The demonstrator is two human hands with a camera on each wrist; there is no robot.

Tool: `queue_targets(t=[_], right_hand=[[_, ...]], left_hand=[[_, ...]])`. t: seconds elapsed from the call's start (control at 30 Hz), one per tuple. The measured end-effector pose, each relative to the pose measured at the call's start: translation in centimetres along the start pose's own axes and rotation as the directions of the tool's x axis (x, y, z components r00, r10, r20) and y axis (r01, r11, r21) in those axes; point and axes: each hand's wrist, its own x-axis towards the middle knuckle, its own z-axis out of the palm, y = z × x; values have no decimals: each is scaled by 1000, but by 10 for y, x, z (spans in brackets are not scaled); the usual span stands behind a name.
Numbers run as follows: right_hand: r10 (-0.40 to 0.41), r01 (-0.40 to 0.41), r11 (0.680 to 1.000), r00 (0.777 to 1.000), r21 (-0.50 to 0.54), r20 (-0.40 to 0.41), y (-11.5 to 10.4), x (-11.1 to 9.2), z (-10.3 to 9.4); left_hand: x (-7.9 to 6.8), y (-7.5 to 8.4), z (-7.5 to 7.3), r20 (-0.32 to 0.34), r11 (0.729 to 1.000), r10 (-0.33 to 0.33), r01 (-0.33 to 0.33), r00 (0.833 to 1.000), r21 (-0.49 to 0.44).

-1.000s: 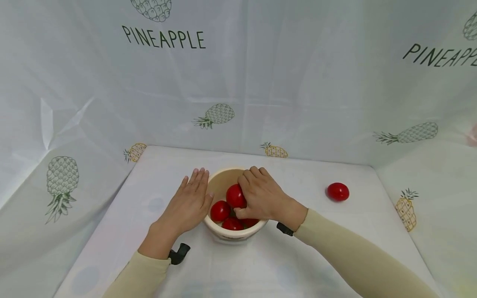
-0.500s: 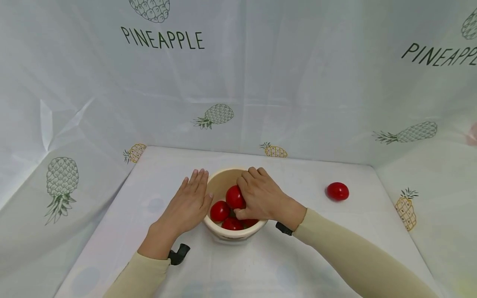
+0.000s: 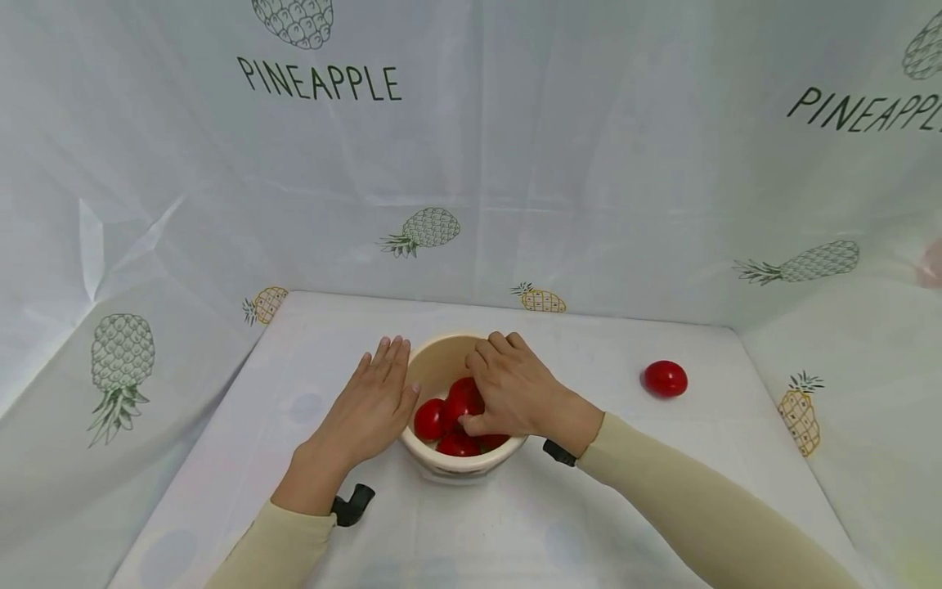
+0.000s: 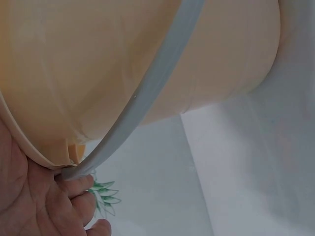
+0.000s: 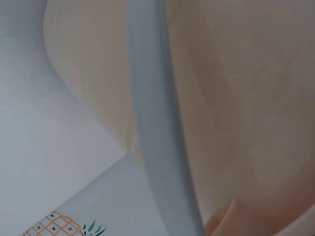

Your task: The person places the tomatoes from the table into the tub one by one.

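A cream bucket with a grey handle stands mid-table and contains several glossy red tomato-like fruits. My left hand lies along its left side, fingers extended, palm at the rim. Over the right rim reaches my right hand, its thumb overlapping a red fruit and its fingers above, a small space showing between fingers and fruit. Another red fruit sits to the left and one more fruit near the front wall. The right hand's far fingertips are hidden.
A single red oval fruit lies on the white-covered table toward the right. A pineapple-print sheet hangs behind and on both sides of the table. Black wrist straps sit under both forearms.
The red fruit by my right hand has dropped lower in the bucket while that hand stays nearly still. The left fruit has shifted slightly left. My left hand has hardly moved.
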Motion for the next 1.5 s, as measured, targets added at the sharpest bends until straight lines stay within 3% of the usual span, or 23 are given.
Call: queue_targets(t=[0.37, 0.6, 0.8, 0.93, 1.3, 1.5], right_hand=[[19, -19, 999, 1000, 31, -9, 1, -2, 0], [48, -39, 997, 988, 68, -144, 5, -8, 1], [70, -61, 997, 948, 37, -311, 25, -18, -1], [148, -140, 989, 918, 47, -368, 51, -33, -1], [383, -397, 916, 831, 54, -404, 128, -101, 19], [515, -532, 845, 783, 54, -349, 155, -146, 36]], left_hand=[[-1, 0, 0, 3, 1000, -4, 4, 1000, -9], [-2, 0, -1, -1, 1000, -6, 6, 1000, -16], [-2, 0, -1, -5, 1000, 2, -2, 1000, -30], [-1, 0, 0, -7, 999, 1, -1, 1000, -40], [0, 0, 2, -3, 999, -1, 1, 1000, -33], [-1, 1, 2, 2, 999, -5, 5, 1000, -31]])
